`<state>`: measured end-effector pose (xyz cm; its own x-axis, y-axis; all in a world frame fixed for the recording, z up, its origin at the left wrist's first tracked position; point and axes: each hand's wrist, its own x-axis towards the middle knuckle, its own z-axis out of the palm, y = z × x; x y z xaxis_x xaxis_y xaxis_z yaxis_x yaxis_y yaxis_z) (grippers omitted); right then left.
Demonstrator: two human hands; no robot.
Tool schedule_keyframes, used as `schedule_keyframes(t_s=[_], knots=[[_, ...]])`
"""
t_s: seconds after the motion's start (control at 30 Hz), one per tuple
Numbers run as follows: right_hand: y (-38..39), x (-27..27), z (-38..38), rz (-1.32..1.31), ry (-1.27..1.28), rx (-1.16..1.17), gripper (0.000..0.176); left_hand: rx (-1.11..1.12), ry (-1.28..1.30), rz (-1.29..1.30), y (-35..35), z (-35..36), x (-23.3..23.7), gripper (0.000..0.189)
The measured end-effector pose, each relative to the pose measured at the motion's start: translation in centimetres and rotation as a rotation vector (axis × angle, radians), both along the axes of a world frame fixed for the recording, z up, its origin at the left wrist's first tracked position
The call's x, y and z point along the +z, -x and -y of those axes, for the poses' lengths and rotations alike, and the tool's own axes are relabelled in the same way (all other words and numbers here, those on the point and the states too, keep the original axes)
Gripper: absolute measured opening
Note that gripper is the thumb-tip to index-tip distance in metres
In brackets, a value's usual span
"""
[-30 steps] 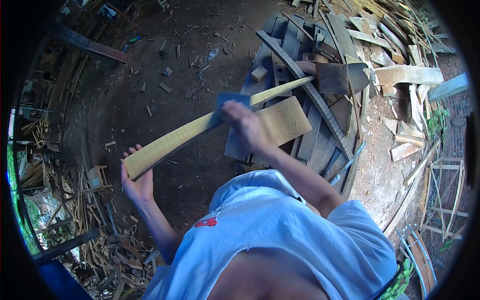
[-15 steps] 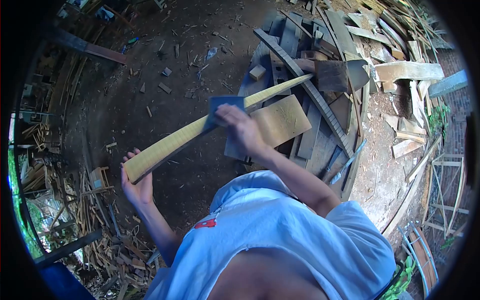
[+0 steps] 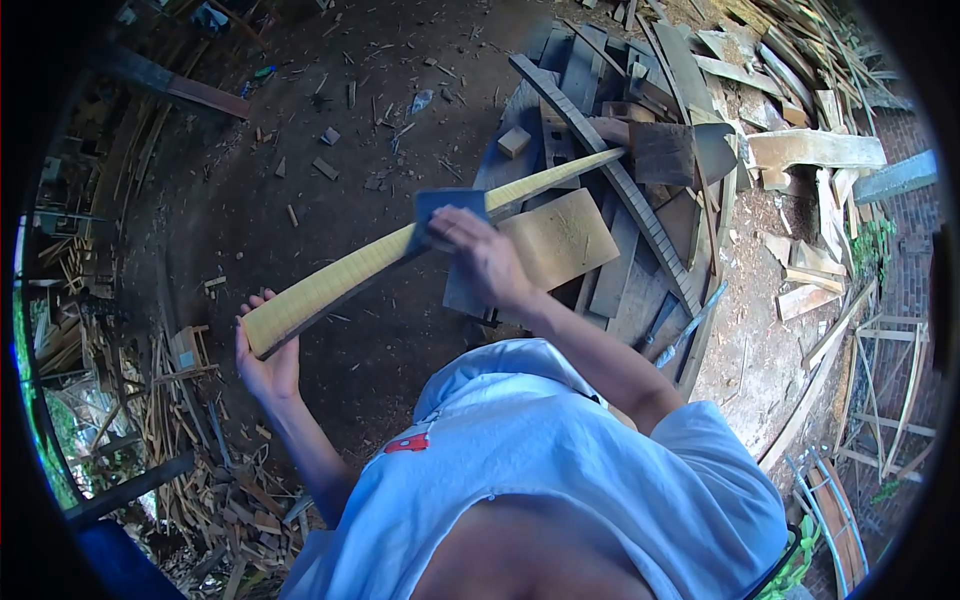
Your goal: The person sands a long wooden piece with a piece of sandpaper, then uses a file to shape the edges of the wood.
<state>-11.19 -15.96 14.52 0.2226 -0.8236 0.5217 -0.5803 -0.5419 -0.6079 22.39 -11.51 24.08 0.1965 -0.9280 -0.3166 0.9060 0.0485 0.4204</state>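
A long, curved, pale-yellow strip of wood slants across the view, its wide end at the left and its thin end near a dark wooden block. My left hand grips the wide end from below, fingers showing past the far edge. Midway along the strip, my right hand presses a dark grey sheet of sandpaper onto the upper face; the hand is slightly blurred. A tan rectangular sheet lies just right of that hand, on the boards.
Weathered boards form a low work surface at the right. A curved strip with dark bands lies across them, near a small wooden block. Scrap wood heaps up at the lower left. Offcuts and chips litter the dirt floor.
The view has shifted slightly. My right hand and the sandpaper stay at nearly the same spot on the strip, and my left hand keeps its hold on the wide end.
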Motion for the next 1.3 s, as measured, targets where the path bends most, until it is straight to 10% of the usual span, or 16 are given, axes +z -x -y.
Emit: schedule_keyframes(t_s=[0.1, 0.3, 0.5, 0.7, 0.83, 1.1, 1.3], knots=[[0.8, 1.3, -0.3, 0.062, 0.009, 0.092, 0.042, -0.033, 0.001, -0.077, -0.6, 0.3, -0.4, 0.024], [12.5, -7.1, 5.3, 0.026, -0.280, -0.517, 0.024, 0.030, -0.038, -0.076, 0.0, 0.1, -0.1, 0.022], [-1.3, 0.6, -0.1, 0.033, 0.086, 0.033, 0.037, 0.023, -0.054, -0.041, -0.1, 0.8, -0.1, 0.023], [9.1, -6.8, 3.8, 0.076, -0.022, -0.298, 0.031, 0.089, -0.112, -0.038, 0.7, 1.1, 0.4, 0.022], [9.1, -2.7, 3.7, 0.043, -0.271, -0.388, 0.025, 0.056, -0.043, -0.073, -0.4, 0.8, -0.9, 0.025], [-4.2, 2.4, -0.9, -0.097, 0.053, 0.165, 0.046, 0.081, -0.136, -0.099, 0.0, 1.1, -0.1, 0.022], [9.5, -4.2, 2.1, -0.103, -0.090, -0.454, 0.031, 0.037, -0.069, -0.157, -0.1, 0.8, -0.9, 0.021]])
